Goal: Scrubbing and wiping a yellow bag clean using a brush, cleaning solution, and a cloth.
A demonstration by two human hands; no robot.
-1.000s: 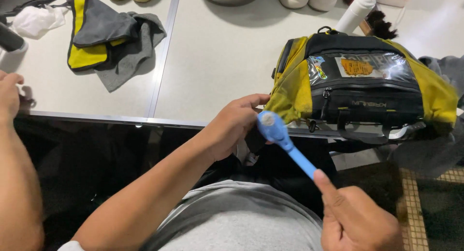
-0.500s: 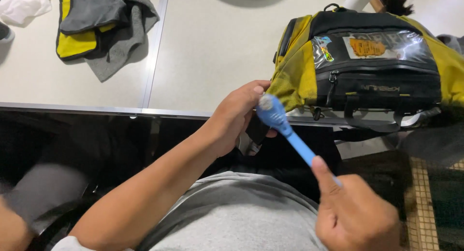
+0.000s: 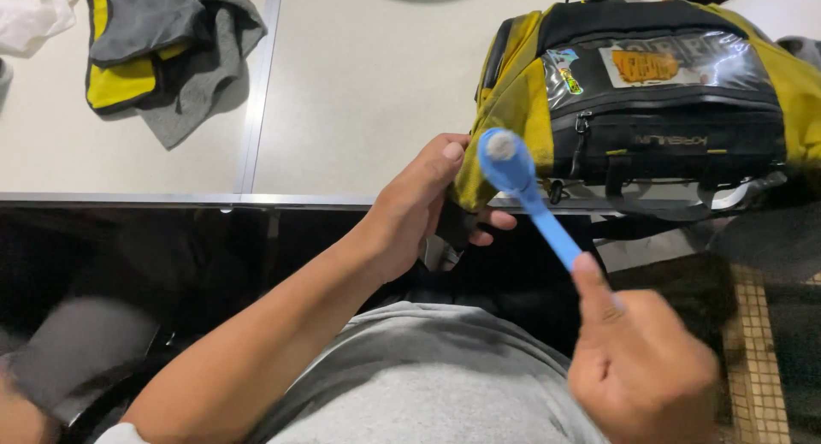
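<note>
Blue brush [image 3: 532, 198] is held in mid-air just below centre, round head up toward 11 o'clock and handle run down toward 5 o'clock. The bristle pad is seen grey-white, turned to the camera. The handle end is clenched in the right hand [image 3: 643, 371] at 5 o'clock, thumb laid along the shaft.

The head is placed just beside the near-left corner of the yellow & black bag [image 3: 667, 110]; whether it touches the fabric cannot be told. That corner is pinched by the left hand [image 3: 419, 206] at centre, fingers wrapped under the edge, thumb on top. The bag is laid at 1–2 o'clock, overhanging the table [image 3: 368, 85] edge, straps hung down.

Judged step: corner is steadied while the brush is brought to it. For any stroke, the fabric would need to be kept taut by the left grip, and the pad turned from facing up to facing the cloth.

Further out: grey & yellow cloth [image 3: 145, 55] is crumpled at 10 o'clock, white cloth [image 3: 34, 25] beside it. Grey shirt [image 3: 428, 393] is seen at 6 o'clock, tiled floor [image 3: 761, 324] at 4 o'clock.
</note>
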